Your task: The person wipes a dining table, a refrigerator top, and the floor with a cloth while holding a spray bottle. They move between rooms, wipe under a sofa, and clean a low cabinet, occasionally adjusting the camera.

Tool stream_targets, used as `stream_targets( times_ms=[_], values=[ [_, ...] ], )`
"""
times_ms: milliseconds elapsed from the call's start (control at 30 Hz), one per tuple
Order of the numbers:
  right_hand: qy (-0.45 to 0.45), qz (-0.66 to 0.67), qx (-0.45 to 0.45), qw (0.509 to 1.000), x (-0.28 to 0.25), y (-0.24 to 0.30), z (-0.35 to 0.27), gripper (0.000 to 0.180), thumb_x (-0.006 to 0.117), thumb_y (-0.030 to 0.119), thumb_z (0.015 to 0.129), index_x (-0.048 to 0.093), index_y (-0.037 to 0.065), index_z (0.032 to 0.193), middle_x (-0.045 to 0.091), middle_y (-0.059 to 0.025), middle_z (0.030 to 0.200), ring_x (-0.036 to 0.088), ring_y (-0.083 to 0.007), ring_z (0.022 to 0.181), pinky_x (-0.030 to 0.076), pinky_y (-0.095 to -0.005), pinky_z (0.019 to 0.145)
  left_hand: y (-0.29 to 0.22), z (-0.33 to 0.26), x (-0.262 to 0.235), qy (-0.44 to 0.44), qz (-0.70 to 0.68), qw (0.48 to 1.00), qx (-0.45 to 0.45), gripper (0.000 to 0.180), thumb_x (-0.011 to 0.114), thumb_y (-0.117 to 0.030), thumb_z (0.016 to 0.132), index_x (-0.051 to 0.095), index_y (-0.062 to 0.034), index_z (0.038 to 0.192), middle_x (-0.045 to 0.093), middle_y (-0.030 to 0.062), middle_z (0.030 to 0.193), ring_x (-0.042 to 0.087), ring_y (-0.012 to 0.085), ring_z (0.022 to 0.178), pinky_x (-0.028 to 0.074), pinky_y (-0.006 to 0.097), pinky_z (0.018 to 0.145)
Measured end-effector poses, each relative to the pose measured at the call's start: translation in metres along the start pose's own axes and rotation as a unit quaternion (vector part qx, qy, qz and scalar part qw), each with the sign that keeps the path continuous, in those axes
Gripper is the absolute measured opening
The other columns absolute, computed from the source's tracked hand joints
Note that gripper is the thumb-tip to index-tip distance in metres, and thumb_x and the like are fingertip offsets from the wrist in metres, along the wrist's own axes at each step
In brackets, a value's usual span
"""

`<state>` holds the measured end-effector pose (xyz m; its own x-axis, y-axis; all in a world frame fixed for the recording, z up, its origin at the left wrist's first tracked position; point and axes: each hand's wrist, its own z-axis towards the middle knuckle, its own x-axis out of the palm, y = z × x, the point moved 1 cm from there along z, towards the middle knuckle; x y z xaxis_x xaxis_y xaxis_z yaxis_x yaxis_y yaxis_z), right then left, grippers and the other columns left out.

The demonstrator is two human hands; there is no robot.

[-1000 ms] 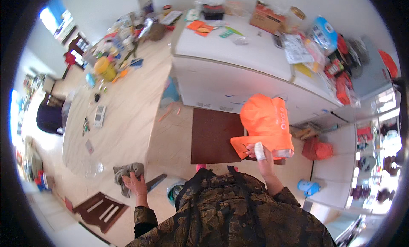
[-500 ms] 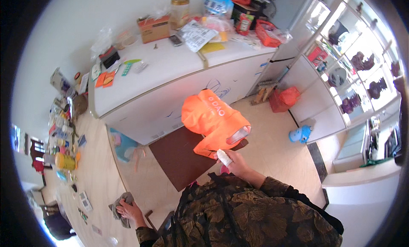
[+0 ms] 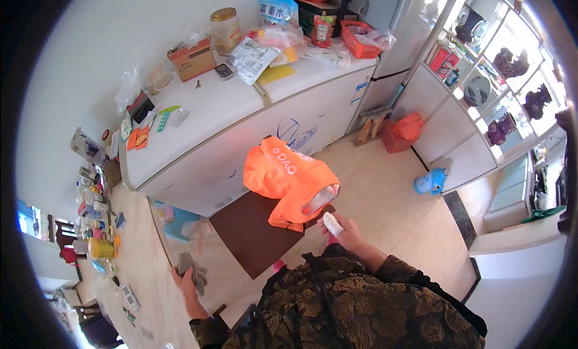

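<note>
My left hand (image 3: 186, 286) grips a crumpled grey cloth (image 3: 195, 271) just off the near edge of the table on the left. In my right hand (image 3: 352, 237) is a small white roll-shaped thing (image 3: 332, 224); its exact kind is unclear. Just beyond that hand is a bright orange fabric item (image 3: 283, 174) with white lettering and a pale opening on its right side. What holds the orange fabric up is hidden.
A pale table (image 3: 141, 246) with bottles and jars runs along my left. Ahead stands a long white freezer (image 3: 241, 162) with packages on top. A brown mat (image 3: 241, 234), a blue jug (image 3: 430, 181) and a red bag (image 3: 404, 132) lie or stand lower down.
My left hand has lifted the grey cloth off the table and moved it slightly right and away. My right hand has shifted a little right with the white roll. The view has turned slightly.
</note>
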<state>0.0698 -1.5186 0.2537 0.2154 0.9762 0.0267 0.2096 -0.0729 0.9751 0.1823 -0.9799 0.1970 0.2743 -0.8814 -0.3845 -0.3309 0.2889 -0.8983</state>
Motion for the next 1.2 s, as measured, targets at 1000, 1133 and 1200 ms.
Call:
stream_targets(
  times_ms=[1000,1133,1200],
  values=[
    [-0.337,0.108,0.155,0.922,-0.386,-0.01,-0.031,0.057,0.05,0.052,0.102,0.061,-0.002,0.116,0.073,-0.0151,0.096,0.072,-0.022,0.08,0.056,-0.032,0.069,-0.415,0.101,0.61,0.05,0.355,0.87,0.34,0.041,0.071,-0.022,0.076,0.059,-0.006,0.112,0.06,0.0174,0.112,0.06,0.0386,0.109,0.049,0.046,0.092],
    [-0.359,0.111,0.164,0.912,-0.393,-0.001,-0.006,0.055,0.048,0.051,0.104,0.063,-0.001,0.113,0.072,-0.0126,0.097,0.071,-0.0199,0.08,0.055,-0.0311,0.07,-0.4,0.089,0.645,0.026,0.401,0.826,0.396,0.043,0.073,-0.026,0.076,0.064,-0.0086,0.114,0.057,0.0193,0.116,0.059,0.0393,0.108,0.05,0.049,0.09],
    [-0.328,0.12,0.172,0.921,-0.391,0.002,0.01,0.054,0.048,0.05,0.104,0.063,-0.001,0.114,0.072,-0.0122,0.097,0.071,-0.0195,0.08,0.055,-0.0312,0.07,-0.401,0.079,0.652,0.049,0.356,0.84,0.407,0.041,0.073,-0.024,0.074,0.063,-0.009,0.111,0.056,0.0176,0.112,0.058,0.0392,0.107,0.05,0.049,0.089]
  ],
)
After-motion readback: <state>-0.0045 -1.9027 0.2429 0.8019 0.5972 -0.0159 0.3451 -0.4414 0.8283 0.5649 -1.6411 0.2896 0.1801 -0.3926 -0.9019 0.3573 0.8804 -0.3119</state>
